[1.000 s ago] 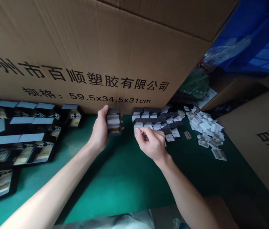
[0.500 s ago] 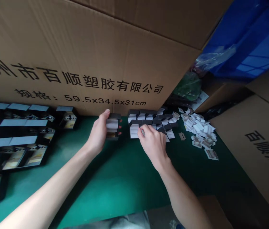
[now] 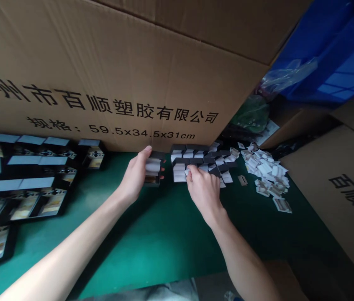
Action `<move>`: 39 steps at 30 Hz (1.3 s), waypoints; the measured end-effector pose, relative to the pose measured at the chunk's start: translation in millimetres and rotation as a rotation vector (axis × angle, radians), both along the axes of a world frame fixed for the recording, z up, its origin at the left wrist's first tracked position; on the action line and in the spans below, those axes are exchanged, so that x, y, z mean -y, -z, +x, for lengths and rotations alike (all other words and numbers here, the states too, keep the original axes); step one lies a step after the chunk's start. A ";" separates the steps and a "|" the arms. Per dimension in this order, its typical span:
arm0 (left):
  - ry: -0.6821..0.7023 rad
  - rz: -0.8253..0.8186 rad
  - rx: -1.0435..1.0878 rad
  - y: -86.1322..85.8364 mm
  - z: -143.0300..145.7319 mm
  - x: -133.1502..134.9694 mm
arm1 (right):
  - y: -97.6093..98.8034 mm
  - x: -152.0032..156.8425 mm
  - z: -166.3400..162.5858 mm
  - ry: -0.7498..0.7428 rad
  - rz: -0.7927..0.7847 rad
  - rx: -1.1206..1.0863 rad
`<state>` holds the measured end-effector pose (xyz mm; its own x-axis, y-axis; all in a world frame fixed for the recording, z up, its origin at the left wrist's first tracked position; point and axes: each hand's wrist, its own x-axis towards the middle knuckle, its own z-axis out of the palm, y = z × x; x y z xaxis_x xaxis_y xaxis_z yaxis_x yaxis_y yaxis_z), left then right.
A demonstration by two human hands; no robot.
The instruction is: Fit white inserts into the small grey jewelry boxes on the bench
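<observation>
My left hand is wrapped round a small dark box with a pale insert, held just above the green mat. Beside it, my right hand reaches into a cluster of small dark boxes with white inserts. Its fingers are curled and pinched at one white piece near the cluster's front left. What sits inside the pinch is too small to name.
A large printed cardboard carton stands right behind the hands. Rows of open black boxes cover the left of the mat. A heap of small white folded cards lies to the right, beside another carton and a blue crate.
My right hand has moved forward from the near edge of the cluster into its front left. My left hand has kept its grip on the small box, barely shifting.
</observation>
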<state>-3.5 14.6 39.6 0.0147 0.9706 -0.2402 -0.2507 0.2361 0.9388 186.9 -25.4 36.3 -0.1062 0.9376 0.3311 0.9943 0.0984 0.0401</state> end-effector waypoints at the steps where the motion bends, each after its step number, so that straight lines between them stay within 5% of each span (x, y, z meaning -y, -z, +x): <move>1: 0.001 -0.001 -0.006 -0.6 0.8 0.6 | -0.7 0.0 0.0 0.001 -0.009 -0.012; 11: 0.041 -0.015 -0.058 -2.3 5.8 5.3 | 2.6 -1.2 2.1 -0.066 -0.032 -0.039; 15: 0.057 -0.008 -0.049 -2.1 5.9 5.9 | 6.5 -3.0 5.0 -0.144 0.200 -0.095; 21: 0.089 0.011 -0.066 -2.2 6.0 7.3 | 5.5 -6.5 1.5 -0.417 0.499 -0.460; 30: 0.162 0.081 -0.086 -3.6 7.0 10.4 | 12.2 4.0 -18.3 -0.593 0.314 -0.890; 39: 0.165 0.056 -0.038 -1.4 5.7 10.0 | 15.8 4.0 -23.8 -0.567 0.371 -0.901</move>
<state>2.2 4.7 41.0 0.1670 0.9676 -0.1893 -0.1768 0.2183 0.9597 163.0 -29.4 20.5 -0.0667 0.6575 0.7505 0.4915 0.6763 -0.5487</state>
